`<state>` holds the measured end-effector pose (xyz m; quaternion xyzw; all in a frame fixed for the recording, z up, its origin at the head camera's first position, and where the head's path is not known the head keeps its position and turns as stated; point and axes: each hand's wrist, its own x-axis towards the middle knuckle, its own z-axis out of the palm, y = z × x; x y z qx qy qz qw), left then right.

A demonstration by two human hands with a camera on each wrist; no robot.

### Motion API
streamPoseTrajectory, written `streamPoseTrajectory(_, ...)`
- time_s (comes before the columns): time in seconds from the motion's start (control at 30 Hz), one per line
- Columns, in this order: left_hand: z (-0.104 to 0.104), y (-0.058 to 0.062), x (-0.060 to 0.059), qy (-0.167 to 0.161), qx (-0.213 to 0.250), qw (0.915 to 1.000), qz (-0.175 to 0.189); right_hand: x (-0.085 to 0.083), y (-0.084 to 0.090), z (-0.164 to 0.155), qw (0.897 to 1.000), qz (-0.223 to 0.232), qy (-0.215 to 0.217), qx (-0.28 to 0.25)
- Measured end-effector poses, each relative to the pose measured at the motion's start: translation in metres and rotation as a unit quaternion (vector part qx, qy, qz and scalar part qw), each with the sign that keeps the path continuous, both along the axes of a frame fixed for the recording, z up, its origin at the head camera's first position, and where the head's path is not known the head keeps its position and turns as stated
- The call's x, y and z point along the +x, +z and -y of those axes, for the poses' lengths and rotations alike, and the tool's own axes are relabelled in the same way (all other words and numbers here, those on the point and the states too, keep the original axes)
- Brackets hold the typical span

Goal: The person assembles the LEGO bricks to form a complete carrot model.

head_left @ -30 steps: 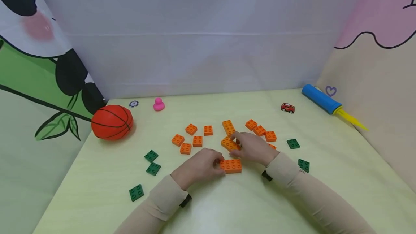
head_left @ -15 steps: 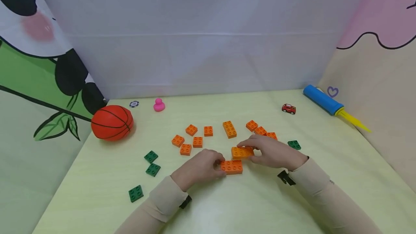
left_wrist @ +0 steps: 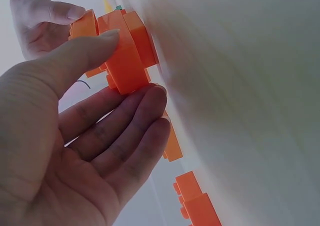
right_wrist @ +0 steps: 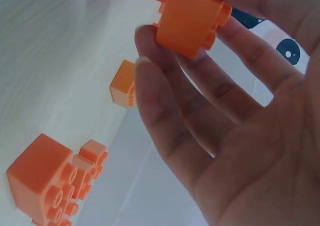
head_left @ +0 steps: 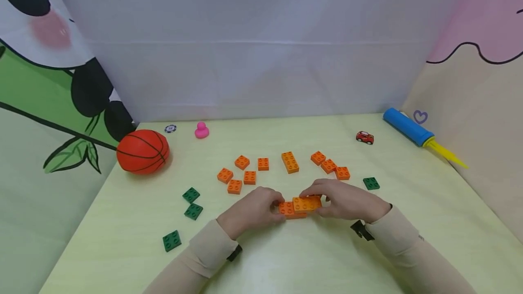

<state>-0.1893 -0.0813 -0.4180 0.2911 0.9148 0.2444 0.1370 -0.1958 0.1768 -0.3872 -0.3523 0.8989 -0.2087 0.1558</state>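
Worktop (head_left: 294, 257): pale and even, running back to a plain wall (head_left: 261, 80).
Left hand (head_left: 253, 210): pinches the lower brick (head_left: 286, 208) at its left end, thumb facing fingers.
Right hand (head_left: 347, 198): grips the upper brick (head_left: 307, 203) at its right end with thumb and fingertips.
Upper brick: over the right part of the lower brick, studs up; whether the two have locked cannot be told.
Weight: both look like moulded plastic, probably light enough for a fingertip pinch.
Stiffness: likely rigid, unlikely to bend or crack under a firm squeeze.
Slip: flat sides may slide a little under dry fingers; the studs should give some catch.
Best hold: opposite side walls, low on the lower brick and high on the upper brick, keeping skin out of the joint.
Small bricks (head_left: 250, 177): orange, lying beyond the left hand; their short walls probably suit two fingertips.
Green bricks (head_left: 194, 212): well left of the pair, likely just as hard and light.
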Motion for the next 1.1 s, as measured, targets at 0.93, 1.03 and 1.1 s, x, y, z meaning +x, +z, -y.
streamPoseTrajectory(0.93, 0.001, 0.021, -0.051, -0.003, -0.022, 0.9998, 0.0, -0.004, -0.002, -0.001, 1.0, 0.014, -0.02, 0.009)
streamPoseTrajectory(1.03, -0.009, 0.026, -0.072, -0.012, -0.065, 0.9954, -0.069, -0.004, -0.003, -0.001, 1.0, 0.013, -0.011, 0.007)
streamPoseTrajectory(1.1, -0.016, 0.025, -0.085, -0.011, -0.098, 0.9905, -0.097, -0.004, -0.004, 0.0, 1.0, 0.012, -0.004, 0.005)
